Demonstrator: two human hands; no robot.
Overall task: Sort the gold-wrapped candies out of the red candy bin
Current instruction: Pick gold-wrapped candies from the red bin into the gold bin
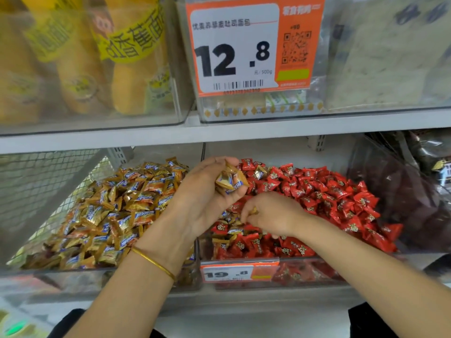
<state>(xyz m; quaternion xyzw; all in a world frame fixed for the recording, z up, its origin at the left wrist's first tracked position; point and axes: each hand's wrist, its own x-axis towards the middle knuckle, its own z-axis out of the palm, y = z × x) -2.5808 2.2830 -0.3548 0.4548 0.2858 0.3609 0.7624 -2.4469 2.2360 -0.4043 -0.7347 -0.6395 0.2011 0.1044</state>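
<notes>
The red candy bin (314, 274) on the lower shelf is heaped with red-wrapped candies (324, 191). A few gold-wrapped candies (231, 231) lie mixed in at its front left. Palm up, my left hand (207, 193) hovers over the divider between the bins, cupping a small bunch of gold candies (230, 180). My right hand (273, 214) reaches down into the red pile, its fingertips pinched on a gold candy (253, 211). The bin to the left (73, 276) is full of gold-wrapped candies (117, 213).
A clear divider (198, 247) separates the two bins. A price tag (239, 273) hangs on the red bin's front. The shelf edge (219, 134) runs just above, with a large price sign (251, 45) and packaged bread. Dark bagged goods (402, 191) sit to the right.
</notes>
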